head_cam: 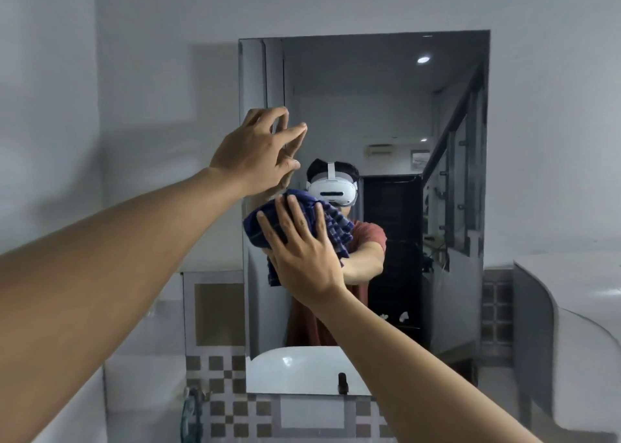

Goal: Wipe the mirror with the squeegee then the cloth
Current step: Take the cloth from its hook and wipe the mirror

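Nearest to us, our two bare forearms are crossing the lower half of the frame, the left one sweeping in from the left edge and the right one rising from the bottom right. Our right hand (304,257) is lying just below the centre of the frame, palm forward and fingers spread flat, pressing a dark blue checked cloth (332,227) against the glass; the cloth is bunching out above and to the right of the fingers, with a corner hanging below the palm at the left. Our left hand (258,153) is hovering higher, left of centre, over the mirror's left edge, its fingers loosely apart and holding nothing; whether the fingertips are touching the glass we cannot tell.

Behind the hands, the rectangular mirror (386,82) is filling the middle of the frame on a pale wall. It is reflecting a person in a red shirt wearing a white headset, a white basin near the bottom, and a staircase railing at the right. Brown and white checkered tiles (221,372) are running below and to the left of the mirror, and a white curved counter (578,308) is standing at the right edge.
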Tool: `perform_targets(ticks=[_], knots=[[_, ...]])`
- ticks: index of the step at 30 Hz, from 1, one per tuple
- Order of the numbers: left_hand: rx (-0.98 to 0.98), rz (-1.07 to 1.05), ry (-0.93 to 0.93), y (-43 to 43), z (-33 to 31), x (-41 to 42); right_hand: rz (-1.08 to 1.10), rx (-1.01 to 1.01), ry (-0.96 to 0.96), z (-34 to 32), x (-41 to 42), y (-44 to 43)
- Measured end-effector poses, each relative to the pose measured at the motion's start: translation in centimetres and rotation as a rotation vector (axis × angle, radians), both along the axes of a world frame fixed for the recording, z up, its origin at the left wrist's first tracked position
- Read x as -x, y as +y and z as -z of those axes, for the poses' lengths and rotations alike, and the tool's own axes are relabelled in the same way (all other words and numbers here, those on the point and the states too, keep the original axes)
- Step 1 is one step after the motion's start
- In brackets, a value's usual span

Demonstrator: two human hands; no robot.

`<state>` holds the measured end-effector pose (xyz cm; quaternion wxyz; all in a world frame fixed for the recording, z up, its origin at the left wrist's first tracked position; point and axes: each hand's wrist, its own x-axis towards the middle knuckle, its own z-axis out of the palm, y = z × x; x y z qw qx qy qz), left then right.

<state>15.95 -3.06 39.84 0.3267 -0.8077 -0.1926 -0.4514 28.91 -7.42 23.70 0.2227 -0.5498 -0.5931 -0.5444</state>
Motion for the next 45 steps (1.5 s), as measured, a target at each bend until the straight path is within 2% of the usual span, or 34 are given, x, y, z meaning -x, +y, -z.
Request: perform_targets(ticks=[8, 14, 18, 21, 25, 36, 45], knots=[[-0.02, -0.002, -0.008, 0.3, 0.5, -0.3, -0.021, 0.186, -0.174, 4.5, 0.3, 0.0], [-0.041, 0.001, -0.049, 0.5, 1.9, -0.6, 0.012, 0.178, -0.14, 6.7, -2.2, -2.3], [-0.016, 0.035, -0.137, 0.5, 5.7, -0.6, 0.031, 0.173, -0.115, 6.5, -3.4, -3.9], [0.07, 0.063, -0.19, 0.3, 9.7, -0.7, 0.057, 0.161, -0.073, 6.3, -4.8, -5.2], [0.149, 0.063, -0.103, 0.9, 12.8, -0.5, 0.13, 0.119, 0.03, 5.7, -7.1, -7.1], [0.111, 0.037, -0.073, 1.6, 13.4, -0.8, 0.241, -0.127, 0.35, 5.0, -12.7, -11.4], [0.126, 0.069, -0.103, 1.2, 13.7, -0.8, 0.184, -0.167, 0.506, 8.3, -14.5, -13.0]])
